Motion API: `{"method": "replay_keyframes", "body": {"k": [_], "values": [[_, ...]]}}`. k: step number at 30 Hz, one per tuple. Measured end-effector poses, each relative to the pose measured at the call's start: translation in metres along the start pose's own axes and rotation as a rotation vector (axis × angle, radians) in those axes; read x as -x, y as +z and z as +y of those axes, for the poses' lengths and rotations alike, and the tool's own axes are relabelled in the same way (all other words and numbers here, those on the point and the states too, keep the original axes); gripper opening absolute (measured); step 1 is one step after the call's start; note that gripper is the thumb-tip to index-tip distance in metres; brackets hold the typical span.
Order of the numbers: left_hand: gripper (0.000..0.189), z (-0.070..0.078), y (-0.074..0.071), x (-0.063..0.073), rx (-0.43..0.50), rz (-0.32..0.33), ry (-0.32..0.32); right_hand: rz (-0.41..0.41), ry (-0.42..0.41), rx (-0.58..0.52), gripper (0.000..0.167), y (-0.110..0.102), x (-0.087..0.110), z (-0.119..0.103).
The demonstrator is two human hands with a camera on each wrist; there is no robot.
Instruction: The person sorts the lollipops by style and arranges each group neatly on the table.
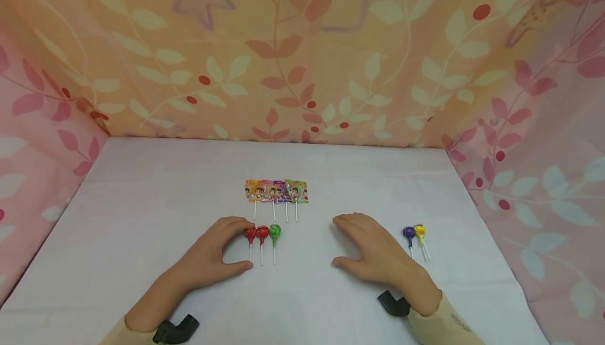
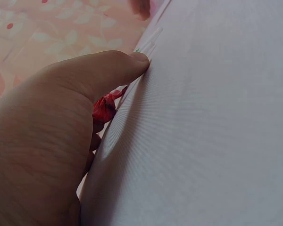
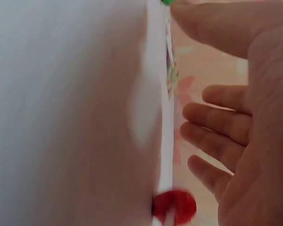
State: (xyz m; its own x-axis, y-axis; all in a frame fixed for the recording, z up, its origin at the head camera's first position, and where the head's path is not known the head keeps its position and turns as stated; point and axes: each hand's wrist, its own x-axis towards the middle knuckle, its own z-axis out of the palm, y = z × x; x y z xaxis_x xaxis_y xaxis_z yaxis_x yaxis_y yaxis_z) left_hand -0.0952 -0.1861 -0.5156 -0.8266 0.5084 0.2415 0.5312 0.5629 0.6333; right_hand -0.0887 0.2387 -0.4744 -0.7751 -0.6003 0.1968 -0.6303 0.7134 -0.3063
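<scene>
Two red lollipops [image 1: 262,233] and a green lollipop [image 1: 274,232] lie in a row on the white table. My left hand [image 1: 212,255] is around the row's left end, fingertips at the leftmost red head and thumb beside its stick. In the left wrist view, a red lollipop [image 2: 104,108] shows behind the thumb. My right hand [image 1: 373,248] is apart from the row, to its right, palm facing left with thumb and fingers spread. The right wrist view shows nothing held, with a blurred round red thing [image 3: 177,207] below the fingers and something green [image 3: 167,2] by the thumb tip.
Behind the row lie several lollipops in printed flat wrappers [image 1: 276,191], side by side with sticks toward me. A purple lollipop [image 1: 408,233] and a yellow lollipop [image 1: 419,231] lie right of my right hand. Floral curtains [image 1: 283,72] hang around the white table [image 1: 156,192].
</scene>
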Motion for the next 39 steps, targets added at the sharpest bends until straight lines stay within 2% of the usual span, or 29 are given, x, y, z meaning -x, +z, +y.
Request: {"method": "replay_keyframes", "body": {"k": [12, 17, 26, 39], "values": [[0.082, 0.001, -0.001, -0.001, 0.009, -0.006, -0.003, 0.019, 0.046, -0.058, 0.085, -0.018, 0.028, 0.021], [0.082, 0.001, -0.002, -0.001, 0.006, -0.01, -0.003, -0.01, 0.071, -0.075, 0.087, -0.022, 0.037, 0.029], [0.081, 0.002, -0.001, -0.002, -0.001, -0.012, -0.007, -0.041, 0.098, -0.077, 0.091, -0.028, 0.049, 0.043], [0.082, 0.0, 0.0, -0.002, -0.006, -0.003, 0.002, -0.057, 0.096, -0.101, 0.092, -0.036, 0.059, 0.046]]}}
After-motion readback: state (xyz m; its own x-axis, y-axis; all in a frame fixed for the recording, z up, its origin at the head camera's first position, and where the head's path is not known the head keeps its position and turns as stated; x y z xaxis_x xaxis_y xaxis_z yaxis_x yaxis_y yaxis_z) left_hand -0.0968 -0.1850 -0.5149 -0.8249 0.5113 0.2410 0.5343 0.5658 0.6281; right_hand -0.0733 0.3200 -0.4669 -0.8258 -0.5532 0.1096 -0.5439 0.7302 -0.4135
